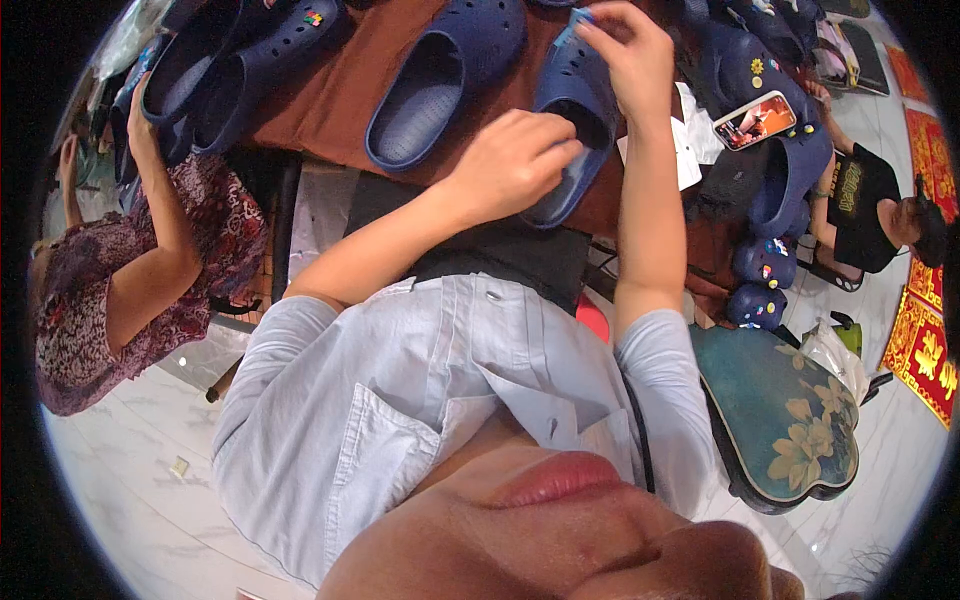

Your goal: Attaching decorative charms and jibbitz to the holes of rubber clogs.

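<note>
A navy clog with holes in its upper lies in front of me, toe away from me. My right hand is over its toe end, pinching a small light-blue piece whose kind I cannot make out. Across the clog's foot opening lies my left hand, fingers curled together at the rim; what they hold, if anything, is hidden. Left of this clog sits another navy clog, touched by neither hand.
Reddish-brown cloth covers the table. More navy clogs with colourful charms lie at the left, others at the right near a phone with a lit screen. Co-workers sit on both sides. A flower-patterned teal stool stands right.
</note>
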### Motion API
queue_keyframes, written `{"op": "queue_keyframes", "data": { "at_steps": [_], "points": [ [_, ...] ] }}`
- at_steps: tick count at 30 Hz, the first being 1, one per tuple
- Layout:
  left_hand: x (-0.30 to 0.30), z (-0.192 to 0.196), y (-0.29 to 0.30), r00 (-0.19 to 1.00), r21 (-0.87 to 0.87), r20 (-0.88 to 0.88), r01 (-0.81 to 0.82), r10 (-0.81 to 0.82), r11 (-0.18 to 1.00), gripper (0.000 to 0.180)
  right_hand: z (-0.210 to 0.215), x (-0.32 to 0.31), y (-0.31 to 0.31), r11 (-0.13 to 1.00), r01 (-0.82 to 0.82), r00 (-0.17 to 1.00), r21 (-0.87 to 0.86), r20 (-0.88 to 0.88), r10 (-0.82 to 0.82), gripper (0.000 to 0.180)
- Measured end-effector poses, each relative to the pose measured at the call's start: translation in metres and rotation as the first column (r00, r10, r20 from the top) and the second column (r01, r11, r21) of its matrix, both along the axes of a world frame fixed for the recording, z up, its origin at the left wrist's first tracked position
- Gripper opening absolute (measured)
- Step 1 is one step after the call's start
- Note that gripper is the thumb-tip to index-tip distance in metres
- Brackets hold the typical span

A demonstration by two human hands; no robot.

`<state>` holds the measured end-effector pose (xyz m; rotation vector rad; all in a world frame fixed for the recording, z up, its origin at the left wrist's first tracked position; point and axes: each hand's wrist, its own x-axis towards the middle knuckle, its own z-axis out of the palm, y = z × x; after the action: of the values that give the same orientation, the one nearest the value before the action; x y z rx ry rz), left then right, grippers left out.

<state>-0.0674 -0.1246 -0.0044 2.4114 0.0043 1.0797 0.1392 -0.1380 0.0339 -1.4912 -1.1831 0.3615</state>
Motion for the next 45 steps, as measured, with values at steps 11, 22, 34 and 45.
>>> {"op": "queue_keyframes", "data": {
  "at_steps": [11, 22, 34, 45],
  "points": [
    [-0.058, -0.003, 0.056, 0.913, -0.191, -0.012, -0.403, 0.408, 0.895, 0.031, -0.046, 0.023, 0.112, 0.919, -0.213, 0.973, -0.331, 0.014, 0.23, 0.016],
    [-0.049, -0.011, 0.056, 0.887, -0.205, -0.413, -0.313, 0.208, 0.927, 0.075, -0.057, 0.031, 0.105, 0.892, -0.164, 0.986, -0.421, -0.067, 0.15, 0.019],
    [-0.05, -0.023, 0.052, 0.84, 0.177, -0.438, -0.269, 0.32, 0.947, 0.06, -0.051, 0.031, 0.132, 0.789, -0.091, 0.994, -0.608, -0.012, 0.106, 0.024],
    [-0.05, -0.019, 0.051, 0.827, 0.219, -0.441, -0.277, 0.348, 0.936, 0.055, -0.058, 0.008, 0.107, 0.953, 0.057, 0.974, -0.297, 0.228, 0.012, 0.016]
  ]
}}
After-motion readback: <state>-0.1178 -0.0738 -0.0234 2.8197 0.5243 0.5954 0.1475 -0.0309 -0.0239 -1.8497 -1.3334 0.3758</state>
